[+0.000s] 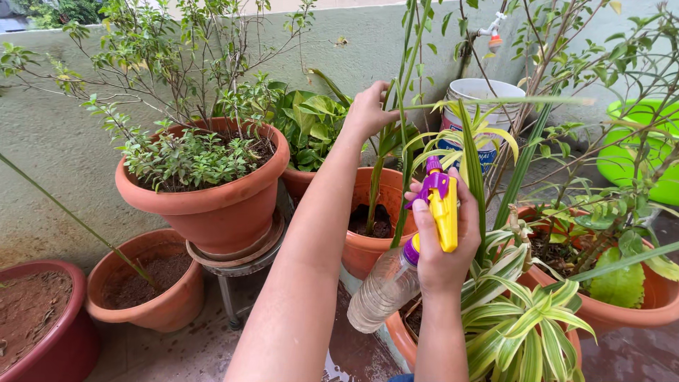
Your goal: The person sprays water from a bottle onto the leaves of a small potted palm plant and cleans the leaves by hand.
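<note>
Head view, right hand (pixel 447 244) grip on clear spray bottle (pixel 385 286), purple-yellow nozzle

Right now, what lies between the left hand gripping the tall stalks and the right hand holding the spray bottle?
In the head view, between the left hand and the right hand with its spray bottle rise green stalks from a terracotta pot.

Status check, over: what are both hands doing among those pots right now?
Left hand gripping tall green stems in the middle terracotta pot. Right hand holds clear spray bottle, yellow trigger. Striped leaves crowd the nozzle side.
</note>
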